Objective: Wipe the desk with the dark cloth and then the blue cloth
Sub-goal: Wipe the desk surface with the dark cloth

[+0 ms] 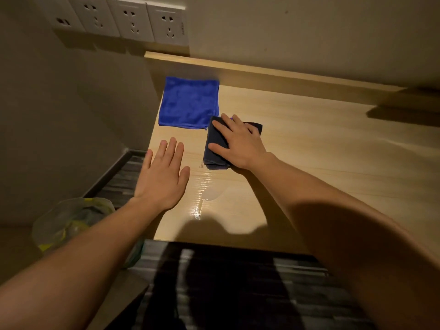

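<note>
Dark cloth (215, 141) under the right hand (240, 145), blue cloth (189, 102) beside it on the table (321, 144).

Two cloths lie at the table's left end: one dark, folded, pressed flat by the right hand's spread fingers; one blue, laid out square, its near right corner touching the dark one. The left hand (163, 173) rests flat and open, gripping nothing, near the table's left edge. One wet patch (209, 194) glistens between the two forearms. Four wall sockets (133, 20) sit above, and one bagged bin (71, 225) stands on the floor.

R hand (240, 144) flat on dark cloth (215, 141), desk (321, 148) prob. wet.
</note>
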A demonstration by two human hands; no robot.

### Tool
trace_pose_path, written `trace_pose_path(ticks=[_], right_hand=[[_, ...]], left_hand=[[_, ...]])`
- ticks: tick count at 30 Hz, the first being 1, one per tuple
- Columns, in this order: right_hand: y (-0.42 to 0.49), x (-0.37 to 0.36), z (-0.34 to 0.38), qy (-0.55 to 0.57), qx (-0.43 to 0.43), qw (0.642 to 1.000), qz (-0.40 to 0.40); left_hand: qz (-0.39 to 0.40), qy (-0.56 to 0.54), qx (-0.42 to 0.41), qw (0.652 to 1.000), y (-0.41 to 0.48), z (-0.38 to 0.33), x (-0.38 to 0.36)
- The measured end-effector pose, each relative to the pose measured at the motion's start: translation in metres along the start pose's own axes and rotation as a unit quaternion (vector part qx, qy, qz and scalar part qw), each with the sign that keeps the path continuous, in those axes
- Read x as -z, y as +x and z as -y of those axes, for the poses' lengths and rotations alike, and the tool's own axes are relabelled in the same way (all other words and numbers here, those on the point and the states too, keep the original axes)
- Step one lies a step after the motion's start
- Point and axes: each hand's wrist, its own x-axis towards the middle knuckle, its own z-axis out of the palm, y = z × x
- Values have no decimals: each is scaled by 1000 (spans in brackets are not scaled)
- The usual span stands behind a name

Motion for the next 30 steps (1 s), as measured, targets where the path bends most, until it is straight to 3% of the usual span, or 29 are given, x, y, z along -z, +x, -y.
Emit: trace_pose_path(ticks=[10, 30], right_hand=[[-56, -33, 27, -36, -30, 999, -18], [-175, -81, 110, 2, 41, 998, -43]], left_hand=[[-4, 4, 0, 1000, -1, -3, 2], [11, -30, -15, 999, -5, -9, 17]])
